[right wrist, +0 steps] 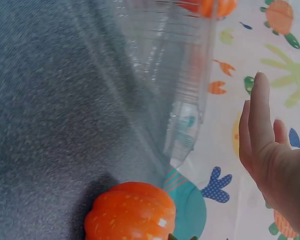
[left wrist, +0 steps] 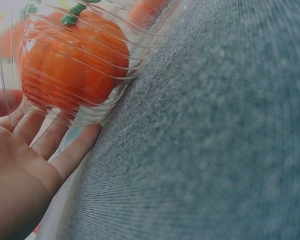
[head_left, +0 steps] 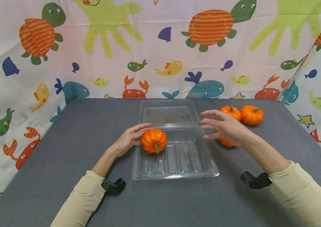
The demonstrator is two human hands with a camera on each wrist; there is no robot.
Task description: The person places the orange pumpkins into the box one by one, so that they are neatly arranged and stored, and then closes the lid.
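A clear plastic clamshell container (head_left: 177, 177) lies on the grey table with its lid (head_left: 167, 121) folded back toward the wall. One small orange pumpkin (head_left: 154, 140) with a green stem sits at the left side of the base. My left hand (head_left: 127, 140) is at the container's left side, its extended fingers (left wrist: 72, 150) against the outside of the clear wall beside the pumpkin. Over the right side, my right hand (head_left: 228, 127) hovers with fingers spread and nothing in it. It partly hides two pumpkins, the upper one (head_left: 235, 113) and the lower one (head_left: 225, 143).
Another orange pumpkin (head_left: 252, 115) stands at the back right of the table, next to the partly hidden ones. A white curtain (head_left: 149, 41) with printed sea animals hangs behind the table and along its sides. Each wrist carries a black strap mount (head_left: 255, 180).
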